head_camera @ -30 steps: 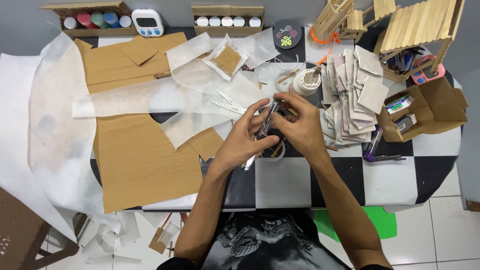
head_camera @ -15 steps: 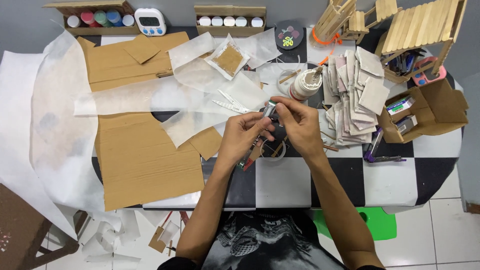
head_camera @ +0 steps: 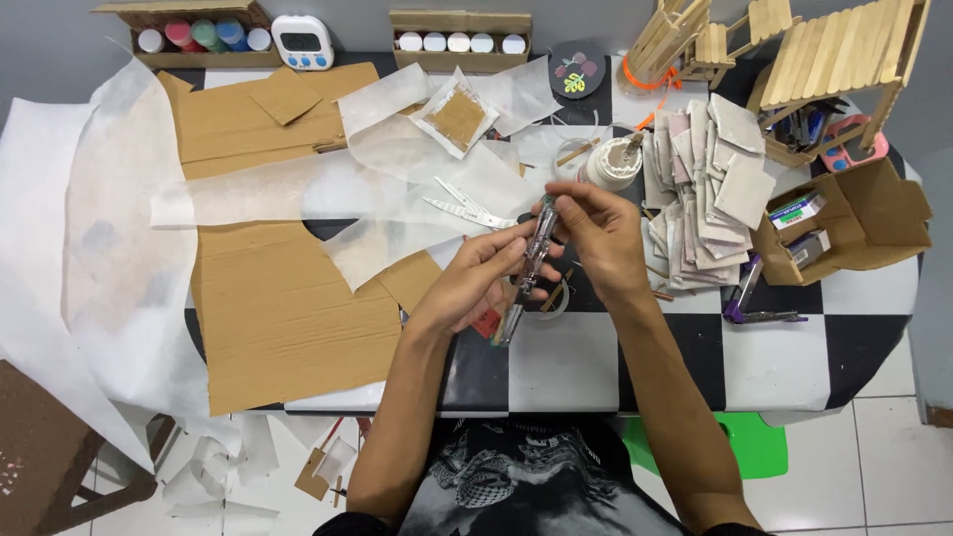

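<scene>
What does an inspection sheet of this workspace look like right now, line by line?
Surface: checkered table, mostly covered.
Job's things: slim metal tool, upright above the table; kind unclear.
Clutter: cardboard, white paper, scissors, tile stack, glue bottle, open box.
Grippers: left hand and right hand both hold the tool.
Cables: nothing seen.
Surroundings: paint pots, timer, stick models, tiled floor.

Slim metal stapler [head_camera: 539, 241], upright, hand-held
</scene>
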